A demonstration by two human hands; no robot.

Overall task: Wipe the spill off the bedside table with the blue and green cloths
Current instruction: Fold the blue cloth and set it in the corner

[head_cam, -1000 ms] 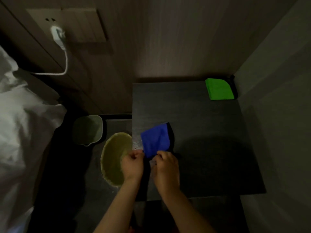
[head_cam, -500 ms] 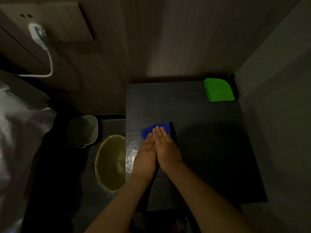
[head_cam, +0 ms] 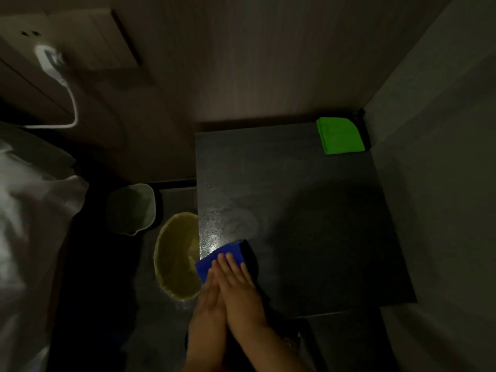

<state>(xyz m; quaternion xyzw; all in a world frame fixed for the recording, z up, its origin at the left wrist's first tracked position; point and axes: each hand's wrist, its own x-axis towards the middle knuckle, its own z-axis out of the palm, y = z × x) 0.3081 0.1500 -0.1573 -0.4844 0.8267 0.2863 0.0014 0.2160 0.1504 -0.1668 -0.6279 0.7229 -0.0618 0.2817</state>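
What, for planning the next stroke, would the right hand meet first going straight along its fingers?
Ahead of the right hand, probably the wet spill on the bedside table; green cloth lies aside.

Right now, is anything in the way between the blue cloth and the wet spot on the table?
Nothing visible. The left hand and right hand press flat on the blue cloth at the near left edge of the table, and the wet spot starts beyond it. The green cloth sits in the back right corner.

Dim light; a wood-panelled wall [head_cam: 241,63] backs the bedside table [head_cam: 308,210], a grey wall [head_cam: 442,183] along its right edge. White bedding [head_cam: 32,210] at left; a pale bin [head_cam: 131,208] on the dark floor [head_cam: 94,291].
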